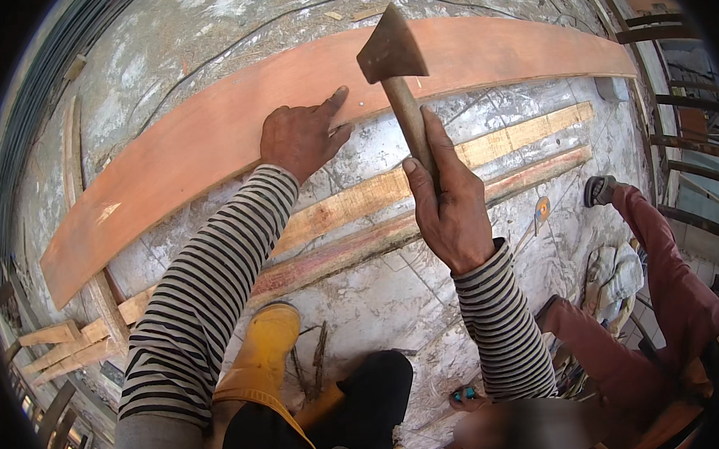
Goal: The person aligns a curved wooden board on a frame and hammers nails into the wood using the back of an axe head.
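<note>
My right hand (457, 206) grips the wooden handle of a hatchet (392, 50), raised with its dark metal head up over the board. A long strip of reddish plywood (198, 144) lies across the work area, bending in an arc in this view. My left hand (301, 137) rests at its near edge, index finger stretched out and thumb apart, the other fingers partly curled. A small bright spot, perhaps a nail head (361, 104), shows on the plywood just right of the left fingertips. Nothing is seen in the left hand.
Two long timber battens (502, 140) lie on the floor nearer than the plywood. A yellow boot (274, 337) stands below them. Another person in reddish trousers (666, 263) is close at the right. A black cable (281, 17) runs behind; steel rods (21, 138) lie at the left.
</note>
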`<state>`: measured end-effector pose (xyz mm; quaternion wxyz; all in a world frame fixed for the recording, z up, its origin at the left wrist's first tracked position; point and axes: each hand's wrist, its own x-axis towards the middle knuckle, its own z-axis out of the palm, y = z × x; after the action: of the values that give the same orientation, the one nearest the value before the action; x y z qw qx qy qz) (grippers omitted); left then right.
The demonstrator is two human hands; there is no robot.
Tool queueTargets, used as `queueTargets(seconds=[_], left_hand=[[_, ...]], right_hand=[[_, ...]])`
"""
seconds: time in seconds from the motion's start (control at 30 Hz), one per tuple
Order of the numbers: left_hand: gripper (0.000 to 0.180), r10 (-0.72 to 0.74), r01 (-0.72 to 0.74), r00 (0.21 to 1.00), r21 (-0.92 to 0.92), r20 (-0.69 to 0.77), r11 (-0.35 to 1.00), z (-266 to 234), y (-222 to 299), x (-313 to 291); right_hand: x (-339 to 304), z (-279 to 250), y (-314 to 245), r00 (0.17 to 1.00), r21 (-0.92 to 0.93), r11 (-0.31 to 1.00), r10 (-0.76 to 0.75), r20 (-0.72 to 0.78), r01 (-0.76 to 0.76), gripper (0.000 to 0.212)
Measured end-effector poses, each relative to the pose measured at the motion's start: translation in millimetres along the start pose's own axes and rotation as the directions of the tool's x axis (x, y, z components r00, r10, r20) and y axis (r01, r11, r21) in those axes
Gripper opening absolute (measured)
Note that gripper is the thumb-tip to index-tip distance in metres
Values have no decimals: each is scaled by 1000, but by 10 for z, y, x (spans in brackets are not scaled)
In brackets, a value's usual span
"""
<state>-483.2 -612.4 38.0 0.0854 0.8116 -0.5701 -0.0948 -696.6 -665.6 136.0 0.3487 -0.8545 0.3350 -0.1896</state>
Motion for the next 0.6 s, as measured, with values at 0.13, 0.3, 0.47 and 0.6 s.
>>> queueTargets(seconds=[0.13,0.3,0.47,0.6], left_hand=[[60,32,-31,999,-11,44,999,-66,130,150],[59,10,-15,998,92,59,996,-30,11,-67],[62,7,-7,998,9,67,1000,-93,89,75],[61,-31,26,998,73,62,997,-117,-10,-19]], right_hand=[[-66,46,214,990,-80,989,131,55,-127,60],[163,-69,-34,999,4,999,44,22,-44,62],[-5,129,260,919,-181,944,315,236,-277,67],[1,98,11,989,86,985,149,-6,-148,68]])
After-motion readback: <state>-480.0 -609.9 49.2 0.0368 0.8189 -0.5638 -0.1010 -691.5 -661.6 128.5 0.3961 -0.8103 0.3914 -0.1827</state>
